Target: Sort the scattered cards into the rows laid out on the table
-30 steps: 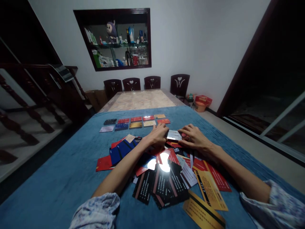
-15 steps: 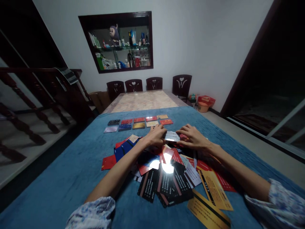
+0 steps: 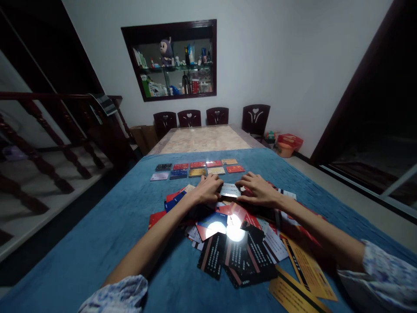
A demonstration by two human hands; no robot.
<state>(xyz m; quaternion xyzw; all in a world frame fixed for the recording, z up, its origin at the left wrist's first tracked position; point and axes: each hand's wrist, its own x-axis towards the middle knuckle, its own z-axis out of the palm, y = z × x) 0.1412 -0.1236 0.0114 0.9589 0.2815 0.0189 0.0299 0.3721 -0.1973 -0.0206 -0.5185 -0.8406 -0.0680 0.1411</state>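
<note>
A silver-white card [image 3: 230, 190], perhaps the top one of a small stack, sits between my two hands above a loose pile of cards. My left hand [image 3: 208, 191] is closed with its fingers at the card's left edge. At the right edge, my right hand [image 3: 259, 190] grips with thumb and curled fingers. Below them lie overlapping black cards [image 3: 211, 255], a blue card [image 3: 213, 221], red cards and a gold card [image 3: 296, 291], many face down. Glare whitens the middle of the pile. My forearms and hands hide parts of it.
Beyond my hands, sorted cards stand in two short rows, including a black stack [image 3: 163, 167], a blue stack [image 3: 178, 174] and a red stack [image 3: 235, 169]. A blue cloth [image 3: 130, 208] covers the near table. Chairs [image 3: 256, 119] stand at the far wall.
My hands and the silver-white card have shifted slightly left and toward me relative to the card rows. The head view has turned a little left.
</note>
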